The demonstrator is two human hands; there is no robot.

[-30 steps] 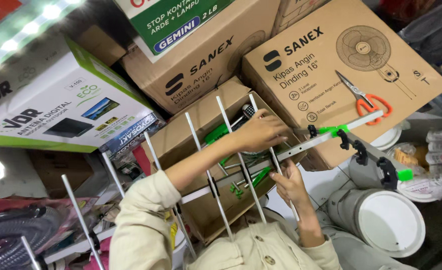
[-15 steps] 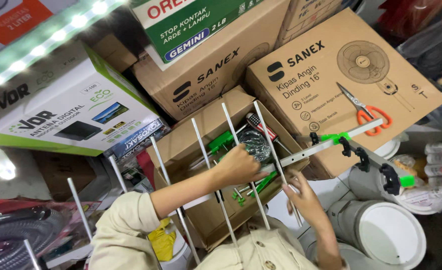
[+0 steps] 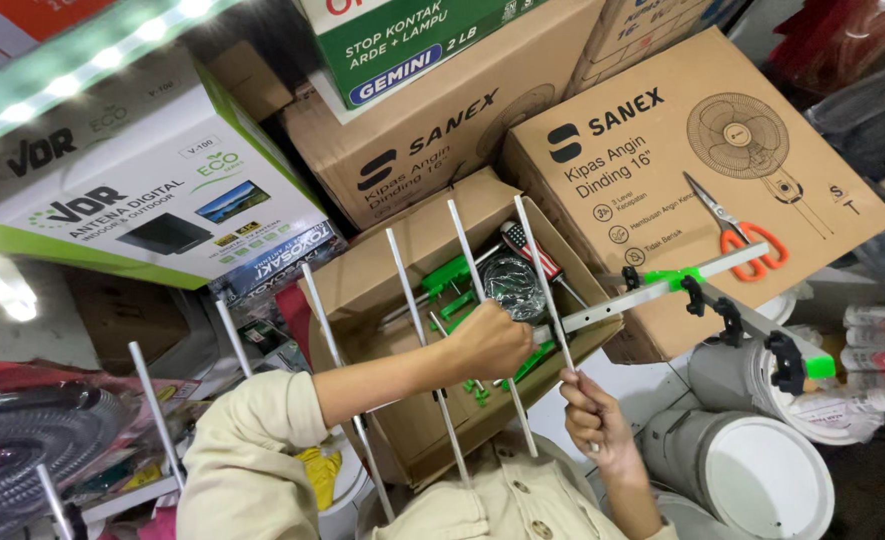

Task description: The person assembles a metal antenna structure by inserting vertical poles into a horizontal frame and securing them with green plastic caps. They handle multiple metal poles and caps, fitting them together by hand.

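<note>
— What are your hands doing right now?

— My left hand [image 3: 489, 340], in the middle of the frame, is closing in a fist around the silver boom [image 3: 652, 291] of the antenna, right where one of the white rods [image 3: 540, 270] is crossing it. My right hand [image 3: 590, 417], just below and to the right, is pinching the lower end of that same rod between fingers and thumb.

— And where is the antenna sitting?

— It is stretching across the centre of the frame, over the open cardboard box [image 3: 382, 290]. The boom is running up toward the right, passing a green clip [image 3: 674, 276] and black clamps [image 3: 730, 320]. More white rods are fanning out toward the lower left.

— What is inside the box?

— Green plastic pieces [image 3: 447, 275], a clear bag [image 3: 511, 283] and a screwdriver with a red and black handle [image 3: 528, 251] are lying in it.

— Anything else nearby?

— Orange-handled scissors [image 3: 737, 228] are lying on the big brown carton [image 3: 702, 150] in the upper right. A grey bucket with a white lid [image 3: 762, 480] is standing at the lower right, and a coiled black hose [image 3: 22, 450] is showing at the lower left.
</note>
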